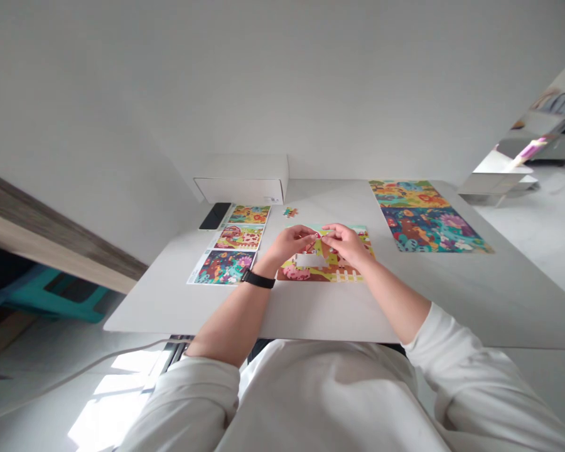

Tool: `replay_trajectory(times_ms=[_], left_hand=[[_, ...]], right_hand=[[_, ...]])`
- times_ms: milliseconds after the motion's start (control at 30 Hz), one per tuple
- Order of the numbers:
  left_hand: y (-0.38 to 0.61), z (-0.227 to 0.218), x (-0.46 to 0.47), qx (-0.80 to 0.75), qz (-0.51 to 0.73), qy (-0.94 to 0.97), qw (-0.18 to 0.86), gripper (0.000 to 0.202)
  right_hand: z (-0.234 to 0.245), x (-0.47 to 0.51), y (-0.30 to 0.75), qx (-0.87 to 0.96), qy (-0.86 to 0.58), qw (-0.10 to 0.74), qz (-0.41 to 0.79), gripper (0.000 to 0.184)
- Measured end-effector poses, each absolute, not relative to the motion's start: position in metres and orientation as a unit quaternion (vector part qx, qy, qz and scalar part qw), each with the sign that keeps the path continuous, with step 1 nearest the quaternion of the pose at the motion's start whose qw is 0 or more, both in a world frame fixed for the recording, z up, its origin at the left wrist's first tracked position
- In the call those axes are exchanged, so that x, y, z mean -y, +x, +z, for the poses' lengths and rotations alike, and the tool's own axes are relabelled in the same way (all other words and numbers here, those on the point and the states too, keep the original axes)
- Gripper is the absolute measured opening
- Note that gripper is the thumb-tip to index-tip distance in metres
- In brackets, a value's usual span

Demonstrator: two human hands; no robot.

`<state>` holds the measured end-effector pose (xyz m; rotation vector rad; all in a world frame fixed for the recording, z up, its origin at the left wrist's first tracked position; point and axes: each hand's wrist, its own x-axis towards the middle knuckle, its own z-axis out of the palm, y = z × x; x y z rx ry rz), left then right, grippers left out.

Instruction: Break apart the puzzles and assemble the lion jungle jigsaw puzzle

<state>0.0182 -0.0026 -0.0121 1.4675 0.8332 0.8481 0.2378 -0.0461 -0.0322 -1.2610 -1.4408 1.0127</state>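
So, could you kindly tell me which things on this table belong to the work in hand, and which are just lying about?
In use: left hand, right hand, part-built jigsaw puzzle, loose puzzle pieces, printed picture sheet, large colourful picture.

Lying about: black smartphone, white box.
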Motion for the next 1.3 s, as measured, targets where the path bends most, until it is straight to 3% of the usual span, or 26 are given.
replay_trajectory(times_ms=[433,667,1300], left_hand=[[0.013,-0.005,0.002,-0.409,0.406,0.593,0.562,0.023],[0.012,-0.007,0.001,-0.428,0.392,0.594,0.556,0.025],[0.007,-0.014,-0.007,-0.420,0.368,0.650,0.515,0.036]], right_hand=[[-0.028,0.047,0.242,0.545,-0.558,0.501,0.375,0.047],[-0.026,0.049,0.240,0.586,-0.564,0.474,0.339,0.033],[-0.033,0.049,0.245,0.626,-0.570,0.418,0.328,0.035]])
